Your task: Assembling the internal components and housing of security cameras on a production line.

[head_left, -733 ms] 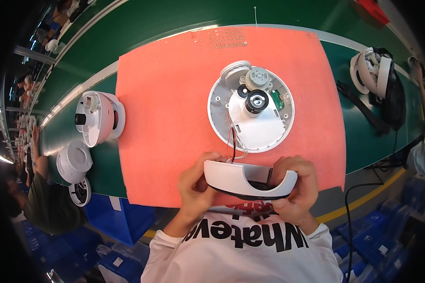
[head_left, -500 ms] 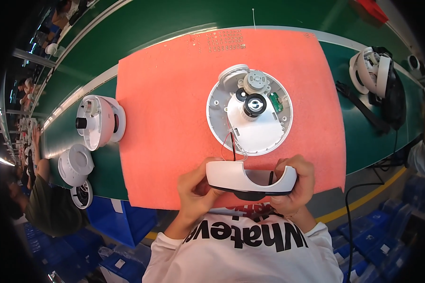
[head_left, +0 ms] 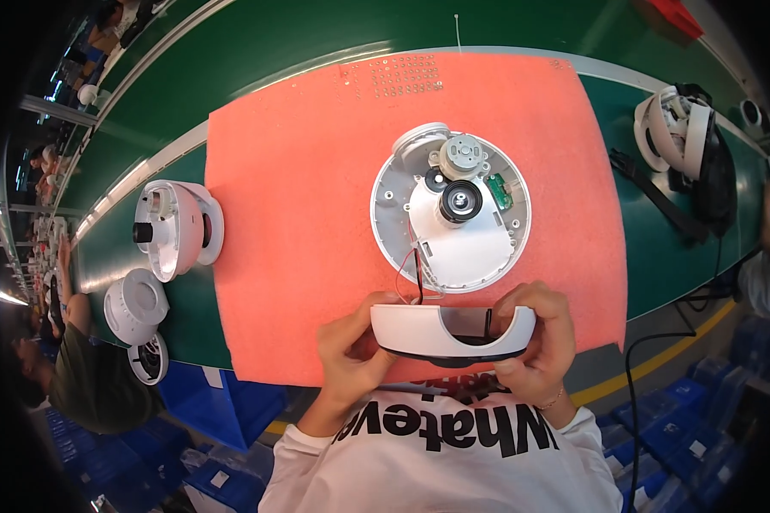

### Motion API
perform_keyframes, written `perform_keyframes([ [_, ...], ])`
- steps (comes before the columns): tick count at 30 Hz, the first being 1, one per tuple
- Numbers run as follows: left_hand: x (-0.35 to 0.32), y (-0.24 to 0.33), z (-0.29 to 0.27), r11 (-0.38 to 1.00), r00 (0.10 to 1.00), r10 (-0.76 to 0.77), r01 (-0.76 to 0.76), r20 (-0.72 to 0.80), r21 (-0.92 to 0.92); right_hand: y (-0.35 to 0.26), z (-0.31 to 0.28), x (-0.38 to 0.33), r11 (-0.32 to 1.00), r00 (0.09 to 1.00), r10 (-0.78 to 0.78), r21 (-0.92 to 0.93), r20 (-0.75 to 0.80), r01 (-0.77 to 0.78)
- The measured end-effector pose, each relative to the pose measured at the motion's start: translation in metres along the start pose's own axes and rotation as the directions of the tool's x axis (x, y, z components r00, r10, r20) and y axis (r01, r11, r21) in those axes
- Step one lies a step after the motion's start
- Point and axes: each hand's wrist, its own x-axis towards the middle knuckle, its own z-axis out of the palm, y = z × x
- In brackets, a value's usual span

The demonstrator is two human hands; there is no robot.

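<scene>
Between my two hands, at the mat's near edge, I hold a white curved housing cover (head_left: 415,330) on edge, with a round cutout in its rim and a black underside. My left hand (head_left: 351,352) grips its left end, and my right hand (head_left: 539,338) has fingers over the right end with the thumb below. Just beyond it lies an open round white housing (head_left: 385,229) with a grey motor (head_left: 464,156), a black lens (head_left: 460,202) and a small green circuit board (head_left: 498,191) inside. Thin red and black wires (head_left: 418,269) run from this housing toward the cover.
A pink foam mat (head_left: 299,214) covers the green bench, with several rows of small screws (head_left: 406,75) at its far edge. White housing assemblies stand left (head_left: 180,231) and right (head_left: 672,128). A blue bin (head_left: 222,402) sits below left; a co-worker's arm (head_left: 77,312) shows there.
The cover has tipped slightly and come down a little toward me, still in both hands. The mat, the round housing and the left assemblies appear slightly lower in view.
</scene>
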Motion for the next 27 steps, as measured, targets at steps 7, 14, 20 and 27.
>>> perform_keyframes([
  [7, 0.002, 0.004, 0.003, 0.997, 1.0, -0.02, 0.021, -0.022, 0.073, -0.01, -0.001, 0.012, 0.98, 0.986, -0.1, -0.16, 0.13, 0.121],
  [14, 0.003, 0.001, 0.004, 0.993, 0.998, 0.013, -0.005, -0.069, 0.115, -0.009, 0.006, 0.021, 0.991, 0.984, -0.13, -0.012, 0.124, 0.132],
  [20, 0.004, 0.002, 0.005, 0.988, 0.998, -0.015, 0.025, -0.064, 0.149, -0.008, 0.012, 0.016, 0.992, 0.995, -0.064, 0.115, 0.072, 0.055],
  [27, 0.004, 0.002, 0.004, 0.988, 0.998, -0.009, 0.019, -0.064, 0.155, -0.01, 0.015, 0.016, 0.99, 0.991, -0.122, 0.073, 0.062, 0.117],
])
